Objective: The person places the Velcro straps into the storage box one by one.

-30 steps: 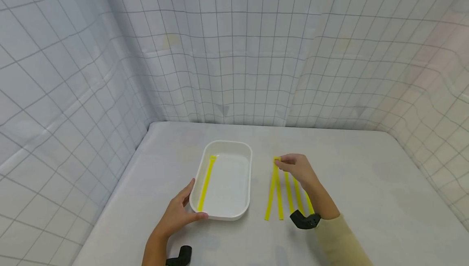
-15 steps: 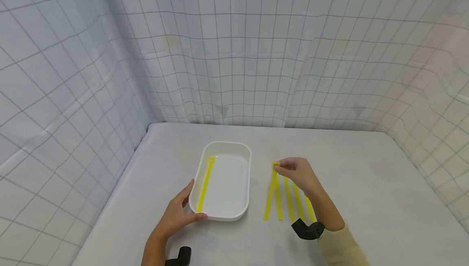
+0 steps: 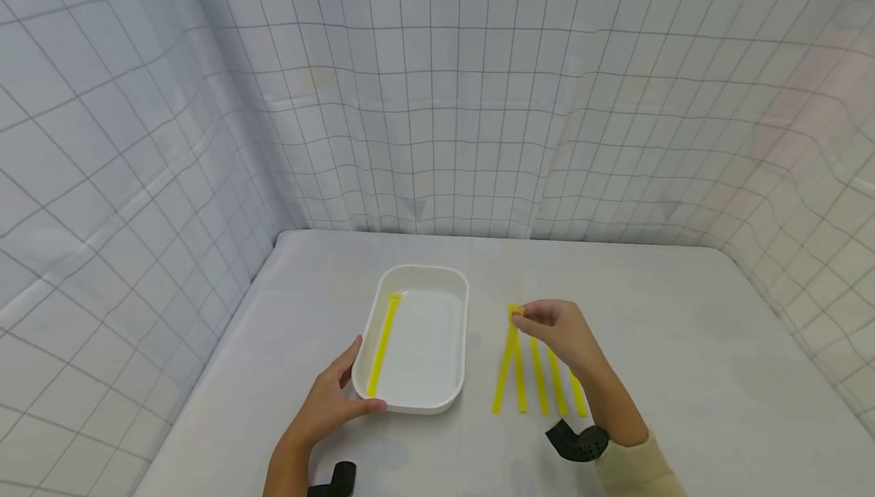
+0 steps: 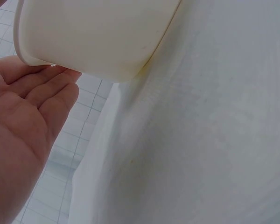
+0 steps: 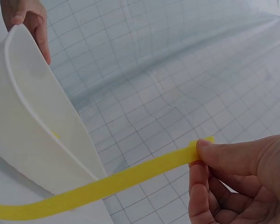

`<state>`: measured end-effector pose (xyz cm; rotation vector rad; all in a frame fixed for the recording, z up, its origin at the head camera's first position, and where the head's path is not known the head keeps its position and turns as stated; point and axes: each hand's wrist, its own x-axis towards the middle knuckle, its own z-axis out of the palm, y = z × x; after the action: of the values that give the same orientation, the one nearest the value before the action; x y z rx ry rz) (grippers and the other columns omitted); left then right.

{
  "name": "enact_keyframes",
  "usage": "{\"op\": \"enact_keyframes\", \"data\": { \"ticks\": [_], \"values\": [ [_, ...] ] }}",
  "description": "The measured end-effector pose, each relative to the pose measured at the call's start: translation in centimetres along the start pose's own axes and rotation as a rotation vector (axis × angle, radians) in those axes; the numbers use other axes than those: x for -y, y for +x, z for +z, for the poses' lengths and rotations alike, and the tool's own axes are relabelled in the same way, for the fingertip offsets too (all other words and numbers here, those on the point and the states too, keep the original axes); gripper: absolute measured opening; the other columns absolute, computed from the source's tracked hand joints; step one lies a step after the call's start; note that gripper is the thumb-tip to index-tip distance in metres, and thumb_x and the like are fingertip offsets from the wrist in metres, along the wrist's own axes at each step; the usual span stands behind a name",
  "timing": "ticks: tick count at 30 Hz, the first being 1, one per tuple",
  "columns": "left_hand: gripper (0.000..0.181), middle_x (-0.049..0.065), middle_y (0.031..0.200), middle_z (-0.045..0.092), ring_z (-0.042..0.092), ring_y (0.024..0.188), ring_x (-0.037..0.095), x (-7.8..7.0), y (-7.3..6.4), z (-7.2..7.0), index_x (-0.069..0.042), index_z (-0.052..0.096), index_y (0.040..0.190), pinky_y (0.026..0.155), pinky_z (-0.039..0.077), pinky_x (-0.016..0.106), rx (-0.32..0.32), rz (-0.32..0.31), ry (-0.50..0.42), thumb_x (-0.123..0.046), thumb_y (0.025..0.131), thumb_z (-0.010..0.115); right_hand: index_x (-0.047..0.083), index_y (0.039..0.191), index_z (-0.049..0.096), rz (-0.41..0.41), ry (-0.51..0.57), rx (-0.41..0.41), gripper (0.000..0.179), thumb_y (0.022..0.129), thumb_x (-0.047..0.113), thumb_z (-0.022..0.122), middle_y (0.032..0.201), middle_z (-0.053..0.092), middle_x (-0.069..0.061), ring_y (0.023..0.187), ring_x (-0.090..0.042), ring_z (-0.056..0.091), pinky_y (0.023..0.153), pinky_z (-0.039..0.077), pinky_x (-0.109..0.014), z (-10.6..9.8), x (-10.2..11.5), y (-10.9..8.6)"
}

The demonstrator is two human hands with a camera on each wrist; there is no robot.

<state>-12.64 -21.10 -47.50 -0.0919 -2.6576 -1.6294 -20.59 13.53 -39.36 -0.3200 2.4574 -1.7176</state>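
Note:
My left hand [image 3: 331, 398] grips the near-left corner of a white rectangular tray [image 3: 427, 345], its thumb at the near rim and its fingers along the left side. One yellow cable tie [image 3: 383, 345], a flat strap with a wider slotted head, lies lengthwise in the tray near its left wall. To the tray's right, my right hand [image 3: 557, 326] pinches the head of another yellow cable tie [image 5: 121, 179] between thumb and fingertips. In the right wrist view that strap's head is raised and the rest curves down toward the left.
Several more yellow cable ties [image 3: 539, 375] lie side by side under and beside my right hand, their upper parts partly hidden by it. The table [image 3: 683, 345] has a white cover. White gridded curtains [image 3: 437, 102] stand behind it and on both sides.
My right hand has come a little nearer to me, pinching the head of the cable tie throughout. The left hand and the tray have stayed in place.

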Motion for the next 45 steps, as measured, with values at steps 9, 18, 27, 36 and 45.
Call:
{"op": "enact_keyframes", "data": {
  "ticks": [9,18,27,36,45],
  "values": [
    [0.108,0.012,0.148,0.025,0.025,0.134,0.026,0.0,-0.1,-0.2,-0.002,0.025,0.144,0.104,0.031,0.037,0.002,-0.003,0.000,-0.023,0.059,0.087,-0.002,0.094,0.067,-0.028,0.040,0.020,0.026,0.083,0.021,0.069,0.090,0.065,-0.005,0.084,-0.019,0.058,0.079,0.048,-0.031,-0.1,1.4,-0.9],
    [0.109,0.011,0.148,0.024,0.025,0.134,0.026,0.1,-0.2,-0.2,-0.004,0.024,0.145,0.104,0.030,0.037,0.004,-0.018,0.001,-0.024,0.059,0.087,-0.005,0.091,0.066,-0.149,0.236,0.036,0.018,0.081,0.010,0.070,0.085,0.068,-0.002,0.082,-0.019,0.061,0.081,0.050,-0.030,-0.6,3.9,-0.8],
    [0.110,0.010,0.148,0.026,0.025,0.133,0.025,0.0,-0.1,-0.3,-0.003,0.025,0.145,0.104,0.029,0.039,-0.003,0.004,0.010,-0.029,0.058,0.087,-0.005,0.092,0.066,-0.191,0.323,0.066,0.017,0.081,0.008,0.070,0.085,0.067,-0.002,0.082,-0.020,0.060,0.080,0.051,-0.031,0.3,5.2,0.2],
    [0.110,0.010,0.148,0.026,0.026,0.133,0.025,0.2,-0.1,-0.3,-0.004,0.025,0.145,0.104,0.031,0.038,-0.001,0.005,0.010,-0.029,0.058,0.088,-0.007,0.093,0.066,-0.218,0.371,0.050,0.019,0.082,0.008,0.069,0.084,0.067,-0.004,0.078,-0.020,0.059,0.080,0.051,-0.032,1.6,5.9,1.4],
    [0.110,0.008,0.148,0.025,0.025,0.134,0.023,0.0,-0.1,-0.2,-0.006,0.025,0.145,0.105,0.030,0.038,0.004,-0.010,-0.002,-0.029,0.058,0.087,-0.010,0.097,0.065,-0.202,0.352,0.059,0.025,0.081,0.008,0.070,0.086,0.067,-0.006,0.080,-0.021,0.060,0.079,0.052,-0.031,3.2,6.0,2.1]
  ]
}}
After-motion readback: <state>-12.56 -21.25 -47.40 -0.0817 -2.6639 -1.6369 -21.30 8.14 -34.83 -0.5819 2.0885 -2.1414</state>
